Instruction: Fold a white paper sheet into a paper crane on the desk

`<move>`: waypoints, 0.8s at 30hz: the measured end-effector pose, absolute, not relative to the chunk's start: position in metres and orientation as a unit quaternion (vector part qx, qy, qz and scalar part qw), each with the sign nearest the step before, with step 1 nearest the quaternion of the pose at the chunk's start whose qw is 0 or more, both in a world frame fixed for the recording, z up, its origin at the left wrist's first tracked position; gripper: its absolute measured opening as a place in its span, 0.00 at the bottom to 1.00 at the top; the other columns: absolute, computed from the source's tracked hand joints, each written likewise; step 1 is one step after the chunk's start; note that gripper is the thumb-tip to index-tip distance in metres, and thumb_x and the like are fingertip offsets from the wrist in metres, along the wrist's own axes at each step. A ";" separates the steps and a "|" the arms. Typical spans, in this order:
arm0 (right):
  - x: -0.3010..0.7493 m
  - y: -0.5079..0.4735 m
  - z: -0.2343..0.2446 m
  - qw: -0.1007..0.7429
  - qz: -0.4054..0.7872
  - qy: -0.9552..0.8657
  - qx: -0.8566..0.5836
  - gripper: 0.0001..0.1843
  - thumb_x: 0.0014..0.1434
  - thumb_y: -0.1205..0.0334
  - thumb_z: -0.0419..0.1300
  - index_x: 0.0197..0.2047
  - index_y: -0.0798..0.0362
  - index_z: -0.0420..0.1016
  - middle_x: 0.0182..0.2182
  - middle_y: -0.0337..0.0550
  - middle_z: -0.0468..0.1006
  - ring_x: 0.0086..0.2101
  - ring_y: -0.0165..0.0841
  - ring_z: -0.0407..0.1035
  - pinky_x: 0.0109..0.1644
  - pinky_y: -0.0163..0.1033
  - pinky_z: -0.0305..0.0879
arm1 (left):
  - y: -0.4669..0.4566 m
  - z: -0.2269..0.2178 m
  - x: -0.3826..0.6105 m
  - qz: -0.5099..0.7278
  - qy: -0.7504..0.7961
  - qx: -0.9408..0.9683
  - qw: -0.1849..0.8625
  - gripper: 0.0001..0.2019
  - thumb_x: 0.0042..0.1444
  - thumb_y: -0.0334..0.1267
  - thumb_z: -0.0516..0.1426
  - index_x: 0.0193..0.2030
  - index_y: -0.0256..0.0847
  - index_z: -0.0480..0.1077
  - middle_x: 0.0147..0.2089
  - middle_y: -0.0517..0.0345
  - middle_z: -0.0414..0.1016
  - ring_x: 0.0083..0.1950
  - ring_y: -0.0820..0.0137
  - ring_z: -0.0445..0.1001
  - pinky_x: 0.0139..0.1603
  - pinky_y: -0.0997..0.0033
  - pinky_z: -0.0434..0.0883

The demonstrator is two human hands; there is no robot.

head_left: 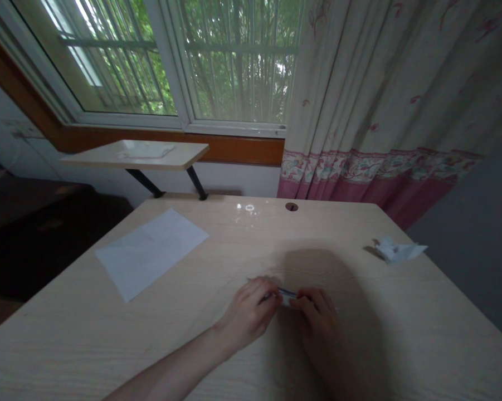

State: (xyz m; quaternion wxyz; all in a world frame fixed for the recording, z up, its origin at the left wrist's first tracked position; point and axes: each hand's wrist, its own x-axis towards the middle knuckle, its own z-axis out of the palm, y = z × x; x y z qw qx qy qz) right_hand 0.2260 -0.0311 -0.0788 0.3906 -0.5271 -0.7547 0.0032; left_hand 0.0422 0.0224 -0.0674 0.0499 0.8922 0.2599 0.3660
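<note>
Both my hands rest close together on the pale wooden desk (108, 334), near its front middle. My left hand (251, 312) and my right hand (317, 320) have their fingers curled and pinched on a small folded piece of white paper (286, 295) lying flat between them. Only a thin strip of that paper shows between the fingertips. A flat white sheet of paper (150, 250) lies on the desk to the left, well away from my hands. A crumpled or folded white paper shape (396, 250) sits near the desk's right edge.
A round cable hole (291, 206) sits at the desk's far edge. A small raised shelf (137, 154) on black brackets stands at the back left under the window. A patterned curtain (380, 111) hangs at the right. Dark furniture (37, 223) stands left of the desk.
</note>
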 end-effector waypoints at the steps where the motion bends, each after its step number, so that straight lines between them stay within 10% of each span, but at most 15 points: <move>1: 0.228 -0.032 -0.081 0.380 0.012 -0.759 -0.528 0.16 0.55 0.80 0.52 0.38 0.50 0.70 0.38 0.44 0.73 0.39 0.37 0.66 0.42 0.43 0.65 | 0.022 -0.068 0.042 0.357 0.252 0.898 0.052 0.05 0.62 0.28 0.53 0.38 0.37 0.70 0.38 0.52 0.73 0.38 0.66 0.70 0.37 0.68 0.68; 24: 0.237 -0.040 -0.089 0.386 0.162 -0.751 -0.511 0.17 0.58 0.79 0.51 0.38 0.48 0.74 0.42 0.42 0.77 0.45 0.34 0.68 0.48 0.41 0.67 | 0.023 -0.060 0.042 0.278 0.210 0.906 0.242 0.06 0.62 0.30 0.54 0.39 0.38 0.74 0.43 0.53 0.76 0.45 0.67 0.72 0.48 0.68 0.70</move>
